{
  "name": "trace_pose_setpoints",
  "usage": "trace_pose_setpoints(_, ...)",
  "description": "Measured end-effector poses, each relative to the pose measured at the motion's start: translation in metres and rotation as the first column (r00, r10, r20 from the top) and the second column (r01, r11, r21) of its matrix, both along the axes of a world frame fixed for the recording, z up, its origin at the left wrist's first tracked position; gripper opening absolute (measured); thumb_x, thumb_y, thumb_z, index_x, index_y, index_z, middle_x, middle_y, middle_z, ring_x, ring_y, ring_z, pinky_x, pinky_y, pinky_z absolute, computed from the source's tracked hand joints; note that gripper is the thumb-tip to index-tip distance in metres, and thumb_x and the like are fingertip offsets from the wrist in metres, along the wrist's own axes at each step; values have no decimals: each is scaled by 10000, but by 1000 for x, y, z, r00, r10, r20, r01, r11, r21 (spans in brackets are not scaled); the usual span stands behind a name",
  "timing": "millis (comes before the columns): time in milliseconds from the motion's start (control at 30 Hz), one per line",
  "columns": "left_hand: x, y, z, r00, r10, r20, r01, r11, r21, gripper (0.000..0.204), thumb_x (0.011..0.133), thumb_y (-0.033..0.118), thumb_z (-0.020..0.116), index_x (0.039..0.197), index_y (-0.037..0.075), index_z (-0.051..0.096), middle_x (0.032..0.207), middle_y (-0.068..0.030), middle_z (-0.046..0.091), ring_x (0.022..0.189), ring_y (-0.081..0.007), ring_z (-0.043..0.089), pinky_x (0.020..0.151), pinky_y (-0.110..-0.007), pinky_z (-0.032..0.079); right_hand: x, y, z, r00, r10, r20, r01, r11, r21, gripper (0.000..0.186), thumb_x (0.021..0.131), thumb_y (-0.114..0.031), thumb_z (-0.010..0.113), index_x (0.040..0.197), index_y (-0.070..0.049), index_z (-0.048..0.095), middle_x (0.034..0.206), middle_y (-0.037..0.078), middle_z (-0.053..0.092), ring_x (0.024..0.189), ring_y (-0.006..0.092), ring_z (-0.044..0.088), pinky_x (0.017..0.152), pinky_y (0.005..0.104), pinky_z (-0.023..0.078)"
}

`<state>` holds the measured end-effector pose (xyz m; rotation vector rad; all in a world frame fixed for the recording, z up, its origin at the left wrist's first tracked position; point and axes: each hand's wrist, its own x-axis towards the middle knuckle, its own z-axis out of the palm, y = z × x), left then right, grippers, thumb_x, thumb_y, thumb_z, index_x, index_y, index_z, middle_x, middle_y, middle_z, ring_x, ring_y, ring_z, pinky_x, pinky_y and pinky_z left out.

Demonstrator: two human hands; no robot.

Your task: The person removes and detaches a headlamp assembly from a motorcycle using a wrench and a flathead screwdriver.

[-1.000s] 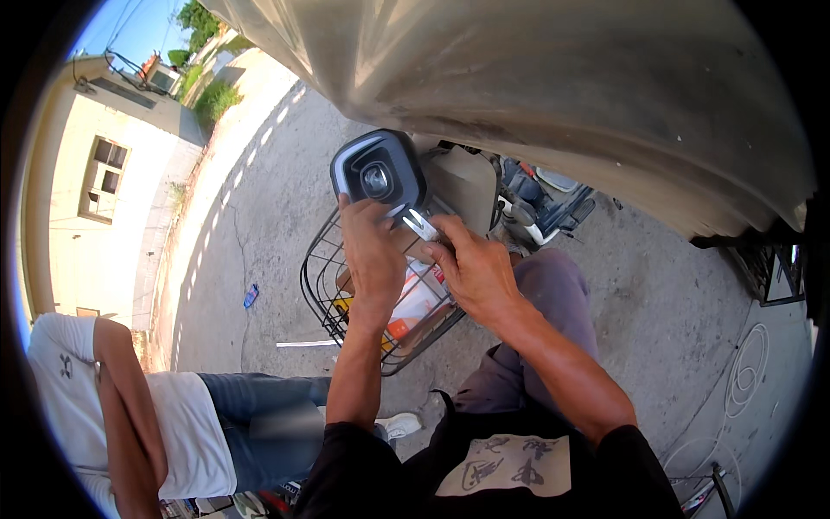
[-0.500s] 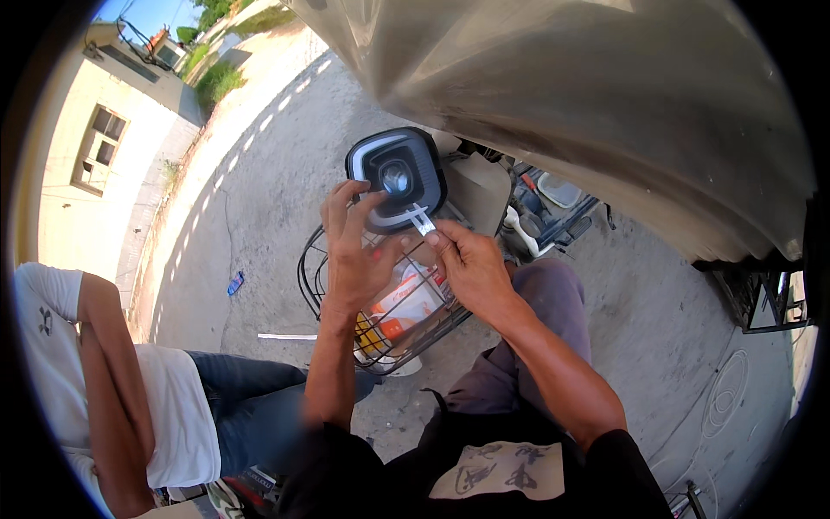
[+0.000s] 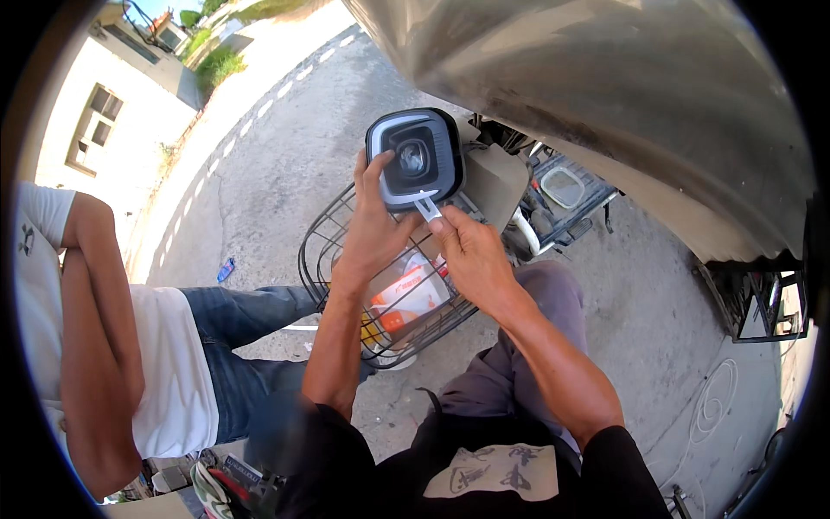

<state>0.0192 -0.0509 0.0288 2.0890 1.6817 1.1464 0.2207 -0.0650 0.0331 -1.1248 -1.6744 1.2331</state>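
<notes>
Forked metal tool [image 3: 428,207] is pinched in the right hand [image 3: 471,253], tip over the headlight [image 3: 418,160] just beyond the grip; headlight should be steadied by the spread left hand [image 3: 372,233], left of the grip, pressure light.

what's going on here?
A person is handling a square black lamp above a wire basket. The right hand pinches a small silvery tool, its forked tip over the lamp's lower edge; whether it touches is unclear. The left hand has its fingers spread at the lamp's left edge. An orange-and-white package lies in the basket. Someone in a white T-shirt stands to the left.
</notes>
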Motion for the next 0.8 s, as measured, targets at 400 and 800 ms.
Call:
trace_pose_setpoints(400,18,-9,1,993,103,58,-105,993,45,923,804,-49,761,1619,98,352,1654,-314,297,1540,-548,378,1222,-542,437,-2,10,2,996,63,64,-66,997,48,277,1108,-235,573,1061,11,692,852,287,688,824,488,675,745,516,516)
trace_pose_setpoints(800,34,-13,14,971,218,100,-222,975,24,856,772,11,850,1530,109,464,1530,-263,411,1354,-494,572,1067,-511,555,-7,14,21,967,20,-254,-147,860,-489,417,1139,-300,544,907,20,675,677,137,601,588,228,574,621,437,491)
